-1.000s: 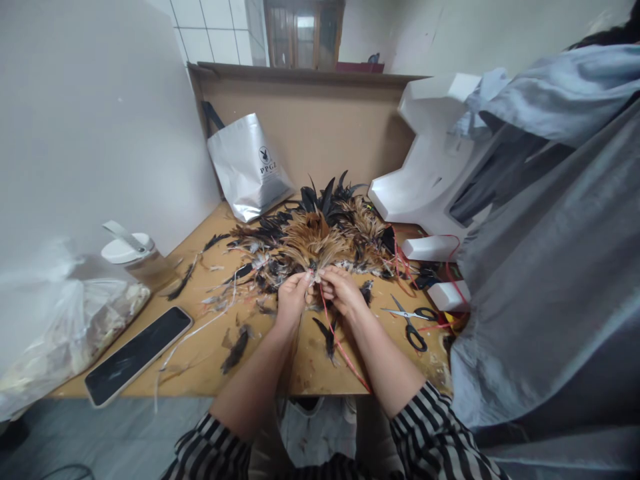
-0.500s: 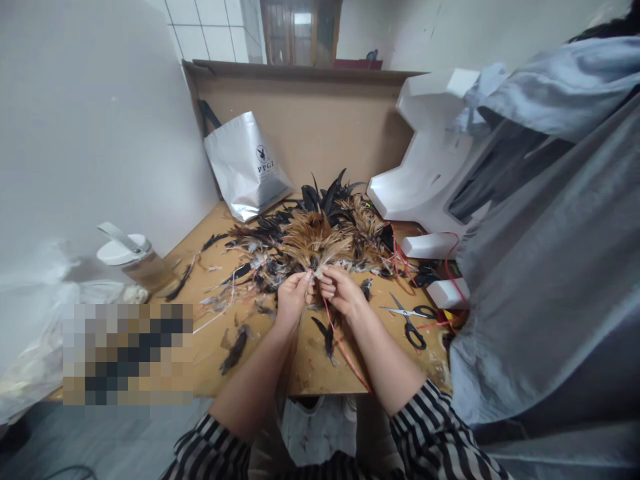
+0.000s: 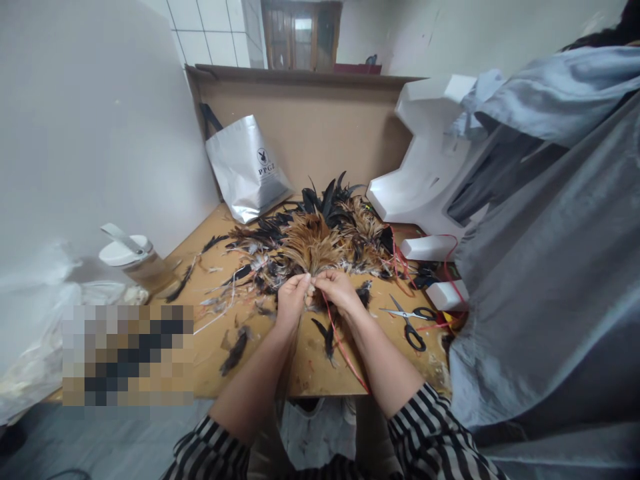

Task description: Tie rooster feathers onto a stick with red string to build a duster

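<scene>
A small work corner with white walls holds a wooden bench (image 3: pixel 310 373) that is scattered with loose feathers and scraps. Nearest to the camera, two forearms in striped sleeves come up from the bottom edge and meet over the middle of the bench. The left hand (image 3: pixel 291 301) and the right hand (image 3: pixel 340 293) are side by side, knuckles up, with the fingertips almost touching. The fingers of both hands are closed narrowly on the quill ends of a fan of tan feathers (image 3: pixel 313 245), probably so that the stems stay bundled together while the tips spread away from the person. A red string (image 3: pixel 343 347) runs from under the right hand down toward the bench edge; I cannot tell if the fingers pinch it as well.

Just to the right of the right hand lie scissors (image 3: pixel 411 320) with black handles, within easy reach. At the left there is a blurred rectangle, and behind it a bottle with a white lid (image 3: pixel 131 257). Beyond the hands sits the big feather pile (image 3: pixel 320 223), black and brown, touching the held bundle. Farther back a silver bag (image 3: pixel 247 167) leans on a brown board, and white foam blocks (image 3: pixel 425 173) stand at the right beside grey cloth (image 3: pixel 550 267).
</scene>
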`<state>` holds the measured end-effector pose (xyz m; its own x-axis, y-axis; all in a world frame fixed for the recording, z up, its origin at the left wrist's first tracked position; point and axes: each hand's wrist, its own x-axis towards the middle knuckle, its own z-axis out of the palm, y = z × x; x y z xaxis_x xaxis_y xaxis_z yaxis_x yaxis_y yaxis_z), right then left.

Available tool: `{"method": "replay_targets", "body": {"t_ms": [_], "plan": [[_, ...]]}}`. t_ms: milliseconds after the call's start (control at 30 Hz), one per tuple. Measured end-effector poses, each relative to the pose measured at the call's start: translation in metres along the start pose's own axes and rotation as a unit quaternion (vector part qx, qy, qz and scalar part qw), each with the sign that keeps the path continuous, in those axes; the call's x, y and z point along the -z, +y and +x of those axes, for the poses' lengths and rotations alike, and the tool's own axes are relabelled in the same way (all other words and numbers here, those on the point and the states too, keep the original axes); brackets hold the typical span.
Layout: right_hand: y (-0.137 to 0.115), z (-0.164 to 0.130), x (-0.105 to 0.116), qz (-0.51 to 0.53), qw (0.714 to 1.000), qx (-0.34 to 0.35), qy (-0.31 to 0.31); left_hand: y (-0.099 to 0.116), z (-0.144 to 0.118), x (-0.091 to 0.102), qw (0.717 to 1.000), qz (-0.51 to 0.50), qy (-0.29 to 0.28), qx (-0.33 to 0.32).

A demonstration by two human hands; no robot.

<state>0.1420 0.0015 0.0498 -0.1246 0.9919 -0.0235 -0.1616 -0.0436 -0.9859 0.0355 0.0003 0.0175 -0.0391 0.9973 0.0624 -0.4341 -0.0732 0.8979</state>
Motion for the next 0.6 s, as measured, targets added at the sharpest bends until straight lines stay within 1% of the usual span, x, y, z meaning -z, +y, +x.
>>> {"method": "replay_targets", "body": {"t_ms": [100, 267, 367, 467, 533, 600], "plan": [[0.0017, 0.0014, 0.0016, -0.005, 1.0, -0.001, 0.013, 0.0011, -0.0005, -0.001, 1.0, -0.006, 0.003, 0.004], [0.0038, 0.0033, 0.0045, -0.005, 1.0, 0.011, 0.027, 0.002, -0.0003, -0.0013, 1.0, -0.006, -0.01, -0.008], [0.0022, 0.0018, 0.0032, 0.004, 0.999, 0.028, 0.031, 0.001, 0.0005, -0.0002, 1.0, -0.008, -0.013, -0.008], [0.0017, 0.0007, 0.0008, 0.014, 0.997, 0.046, 0.055, -0.0002, 0.0011, 0.0009, 1.0, -0.019, -0.01, -0.004], [0.0025, 0.0008, -0.0003, 0.019, 0.996, 0.048, 0.069, -0.0002, 0.0011, 0.0011, 1.0, -0.017, -0.014, -0.003], [0.0033, 0.0011, -0.0007, 0.025, 0.997, 0.043, 0.067, 0.0006, 0.0005, 0.0009, 1.0, -0.015, -0.022, -0.002]]}}
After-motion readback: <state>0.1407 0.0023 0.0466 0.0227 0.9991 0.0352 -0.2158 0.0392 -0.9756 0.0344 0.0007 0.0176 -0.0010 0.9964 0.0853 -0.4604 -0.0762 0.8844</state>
